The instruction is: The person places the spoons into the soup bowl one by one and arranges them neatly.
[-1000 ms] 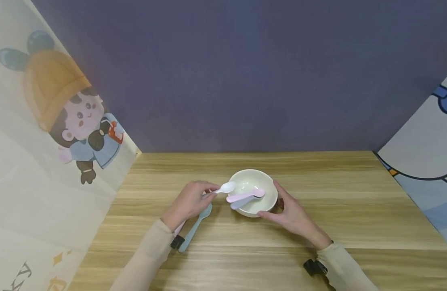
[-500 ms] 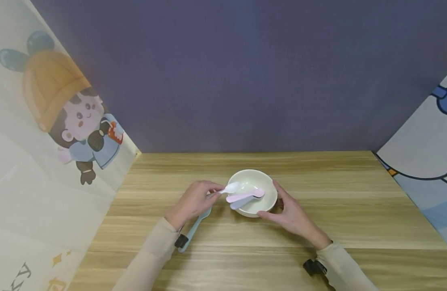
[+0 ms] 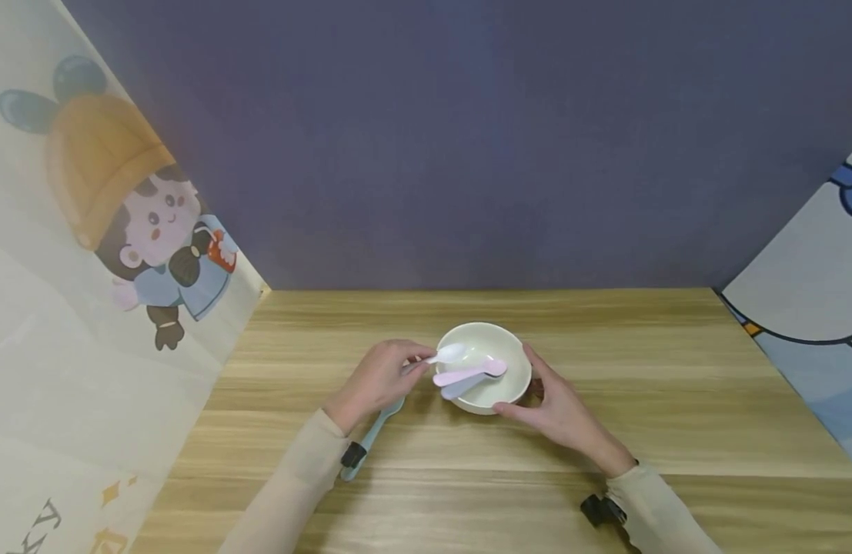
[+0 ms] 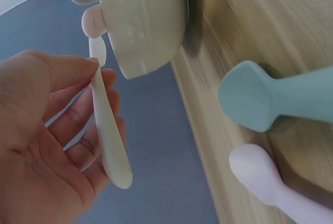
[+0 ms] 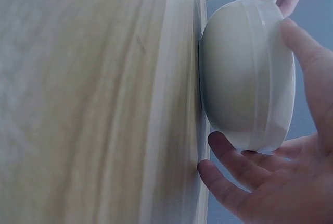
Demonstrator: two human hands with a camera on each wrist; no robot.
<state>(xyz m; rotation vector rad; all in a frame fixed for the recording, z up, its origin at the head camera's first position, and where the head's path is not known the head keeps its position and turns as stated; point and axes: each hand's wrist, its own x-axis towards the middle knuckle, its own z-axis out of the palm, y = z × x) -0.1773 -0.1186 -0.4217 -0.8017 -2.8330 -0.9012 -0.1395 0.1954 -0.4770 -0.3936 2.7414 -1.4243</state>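
Note:
My left hand (image 3: pixel 384 377) pinches a white spoon (image 3: pixel 451 353) between thumb and fingers, its bowl end over the left rim of a cream bowl (image 3: pixel 477 336). In the left wrist view the spoon's handle (image 4: pixel 110 135) slants down across the fingers. A pink spoon (image 3: pixel 456 376) and a lavender spoon (image 3: pixel 462 386) lean inside the bowl, handles sticking out over the left rim. My right hand (image 3: pixel 557 408) holds the bowl's right side, thumb at the front rim and fingers round the back, as the right wrist view shows.
On the wooden table (image 3: pixel 675 400) a teal spoon (image 4: pixel 250 96) lies below my left wrist, partly hidden in the head view. Beside it is a pale pink spoon (image 4: pixel 260 174). A dark blue panel (image 3: pixel 467 154) stands behind the table, with printed walls (image 3: pixel 65 369) at the sides.
My left hand has moved right with the white spoon, bringing its bowl end from the rim to over the bowl. The right hand and the bowl have stayed nearly still.

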